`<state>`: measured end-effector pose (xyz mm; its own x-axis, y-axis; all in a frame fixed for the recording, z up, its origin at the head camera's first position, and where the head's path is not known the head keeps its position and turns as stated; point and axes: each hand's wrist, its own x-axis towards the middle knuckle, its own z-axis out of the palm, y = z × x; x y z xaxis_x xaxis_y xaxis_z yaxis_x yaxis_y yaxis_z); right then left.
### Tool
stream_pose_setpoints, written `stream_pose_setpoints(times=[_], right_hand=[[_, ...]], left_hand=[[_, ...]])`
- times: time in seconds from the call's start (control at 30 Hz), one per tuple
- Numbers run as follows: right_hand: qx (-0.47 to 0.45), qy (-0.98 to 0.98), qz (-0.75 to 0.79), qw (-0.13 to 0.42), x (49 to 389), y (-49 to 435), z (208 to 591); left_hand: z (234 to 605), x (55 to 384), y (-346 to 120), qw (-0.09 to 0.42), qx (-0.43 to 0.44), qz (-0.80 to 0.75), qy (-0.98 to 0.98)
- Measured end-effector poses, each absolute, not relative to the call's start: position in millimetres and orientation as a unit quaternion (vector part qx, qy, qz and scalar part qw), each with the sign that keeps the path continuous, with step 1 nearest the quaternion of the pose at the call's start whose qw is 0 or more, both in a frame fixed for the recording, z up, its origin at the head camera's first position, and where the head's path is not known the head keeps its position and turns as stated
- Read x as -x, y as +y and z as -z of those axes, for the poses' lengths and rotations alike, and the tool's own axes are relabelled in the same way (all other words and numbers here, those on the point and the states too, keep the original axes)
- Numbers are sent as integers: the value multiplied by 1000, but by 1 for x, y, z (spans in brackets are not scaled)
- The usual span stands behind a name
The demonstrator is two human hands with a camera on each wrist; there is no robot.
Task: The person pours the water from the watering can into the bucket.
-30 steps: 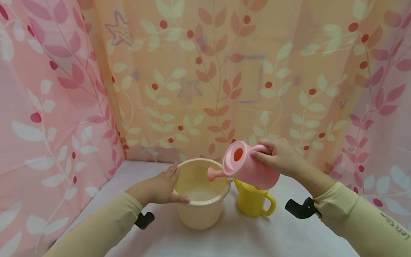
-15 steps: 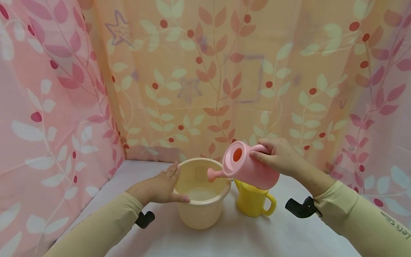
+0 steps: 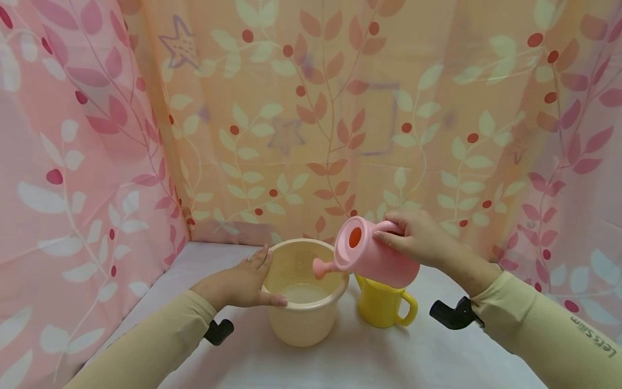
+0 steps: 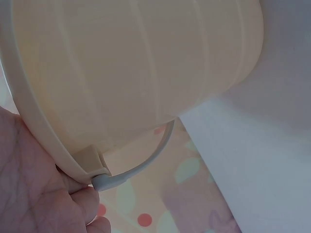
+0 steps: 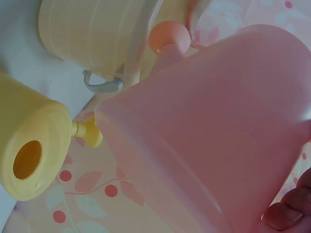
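Observation:
My right hand (image 3: 417, 235) grips the handle of a pink watering can (image 3: 389, 262), which is tilted with its spout toward the left. The round sprinkler head (image 3: 320, 268) hangs over the opening of a cream bucket (image 3: 303, 327). In the right wrist view the can's body (image 5: 209, 131) fills much of the frame, and some fingertips (image 5: 286, 213) show at its edge. My left hand (image 3: 238, 283) rests on the bucket's left rim, fingers spread and thumb along the front. In the left wrist view the palm (image 4: 36, 174) lies against the rim near the grey bail handle (image 4: 146, 165).
A yellow watering can (image 3: 381, 305) stands upright on the white tabletop (image 3: 389, 359), just right of the bucket and partly behind the pink can. Leaf-patterned curtains (image 3: 330, 108) enclose the back and both sides. Black camera mounts (image 3: 454, 313) stick out from both wrists.
The right hand and the pink watering can have shifted slightly left and down. The left hand and the bucket stay in place.

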<state>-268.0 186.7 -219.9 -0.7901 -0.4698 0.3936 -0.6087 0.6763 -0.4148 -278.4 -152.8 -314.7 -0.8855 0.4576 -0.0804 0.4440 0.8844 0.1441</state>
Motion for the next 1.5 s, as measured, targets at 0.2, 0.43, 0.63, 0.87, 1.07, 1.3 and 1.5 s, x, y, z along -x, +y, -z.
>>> stream_pose_setpoints(times=[0.2,0.43,0.63,0.87,1.07,1.3,1.5], right_hand=[[-301,-906,-268,127,269,185,218],[-304,-905,-273,118,269,183,215],[-298,-908,-273,108,268,182,211],[-300,-911,-264,101,267,181,207],[-301,-915,-252,95,267,180,204],[-303,-919,-239,84,267,177,202],[-312,-921,-216,86,266,174,197]], left_hand=[[313,277,-152,58,-231,-62,969],[312,276,-152,58,-230,-68,969],[313,276,-152,60,-226,-61,970],[314,278,-152,61,-227,-59,970],[313,276,-151,63,-223,-58,971],[312,276,-151,62,-226,-59,970],[314,277,-152,62,-222,-58,971]])
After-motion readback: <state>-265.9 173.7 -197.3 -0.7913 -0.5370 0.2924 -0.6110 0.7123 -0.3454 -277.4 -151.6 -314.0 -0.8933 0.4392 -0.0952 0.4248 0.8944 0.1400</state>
